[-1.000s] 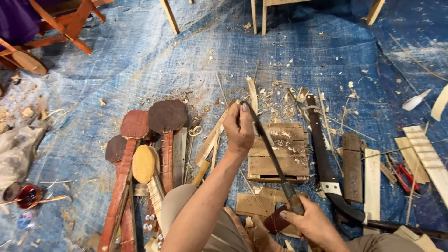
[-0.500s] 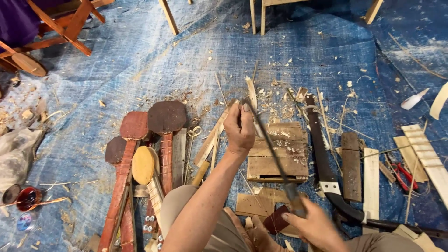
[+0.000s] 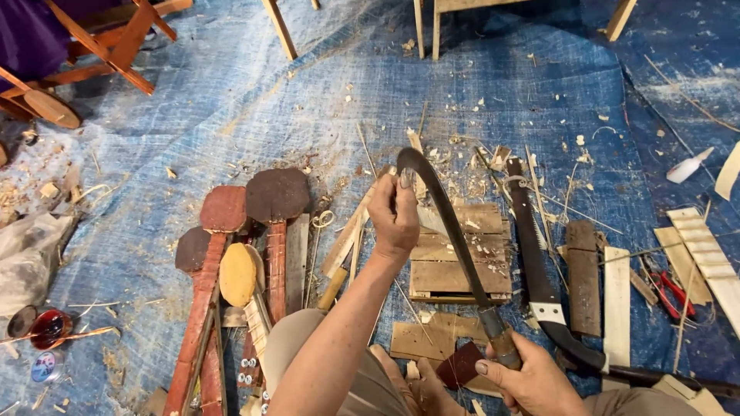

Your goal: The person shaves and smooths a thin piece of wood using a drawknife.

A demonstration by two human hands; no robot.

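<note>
Gripping a curved blade (image 3: 451, 231) at both ends: left hand (image 3: 395, 219) closed around the tip end, thumb on top, fingers wrapped tight; right hand (image 3: 532, 381) closed on the handle (image 3: 499, 343) low in view, fist fully shut. Blade runs diagonally from upper left to lower right, held above a small pallet block (image 3: 455, 258) on the blue tarp (image 3: 231, 115). A dark red piece (image 3: 460, 364) sits just under the handle end, by the knees; contact unclear.

Right of the blade: a handsaw (image 3: 536, 254) with dark grip lying lengthwise, then a dark wood block (image 3: 583, 277), a pale slat (image 3: 617, 296), red pliers (image 3: 672, 291), a ribbed pale strip (image 3: 705, 258). White bottle (image 3: 688, 166) far right on the tarp, no label readable.

Left of the forearm: red-brown instrument necks with octagonal heads (image 3: 276, 196), one yellow oval piece (image 3: 237, 273), pale sticks (image 3: 347, 239) fanned near the wrist. Far left: small round tin with dark red liquid (image 3: 50, 325), a small round blue lid (image 3: 45, 364) below it, markings too small to tell, crumpled grey plastic (image 3: 27, 258). Wood chips (image 3: 478, 154) scattered beyond the block. Red chair frame (image 3: 116, 42) top left, pale wooden legs (image 3: 428, 27) top centre.
</note>
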